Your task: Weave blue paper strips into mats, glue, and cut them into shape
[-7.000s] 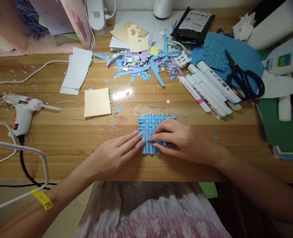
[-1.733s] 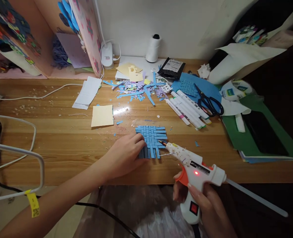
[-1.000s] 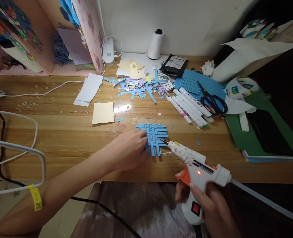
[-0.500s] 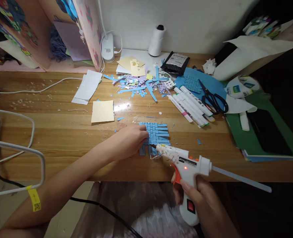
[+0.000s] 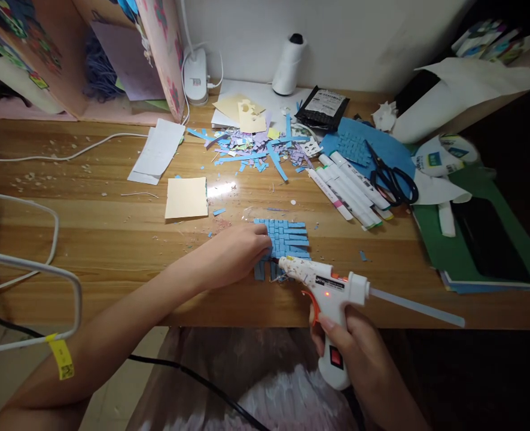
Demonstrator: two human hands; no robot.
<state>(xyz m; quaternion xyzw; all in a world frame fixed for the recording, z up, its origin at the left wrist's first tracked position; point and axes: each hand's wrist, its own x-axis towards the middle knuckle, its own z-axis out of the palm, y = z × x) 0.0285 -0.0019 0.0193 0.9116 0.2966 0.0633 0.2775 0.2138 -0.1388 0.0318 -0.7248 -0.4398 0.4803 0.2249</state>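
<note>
A woven mat of blue paper strips [image 5: 287, 235] lies near the table's front edge, with loose strip ends on its right and front sides. My left hand [image 5: 247, 248] is closed on the mat's left part, fingertips pressed together on the paper. My right hand [image 5: 352, 338] is wrapped round the handle of a white glue gun [image 5: 330, 290], a finger at its orange trigger. The gun's nozzle points left and touches or nearly touches the mat's front part beside my left fingers. A clear glue stick [image 5: 420, 308] juts from its back.
Paper scraps [image 5: 251, 146] lie behind the mat, markers [image 5: 350, 188] and black scissors [image 5: 393, 179] behind right. A cream paper square [image 5: 186, 198] is at left. A white thread cone [image 5: 289, 66] stands by the wall. A phone [image 5: 492, 239] rests on green sheets [image 5: 435, 239].
The glue gun in my right hand has shifted slightly left and up, its nozzle still by my left fingers. My left hand keeps its grip. The view has shifted slightly.
</note>
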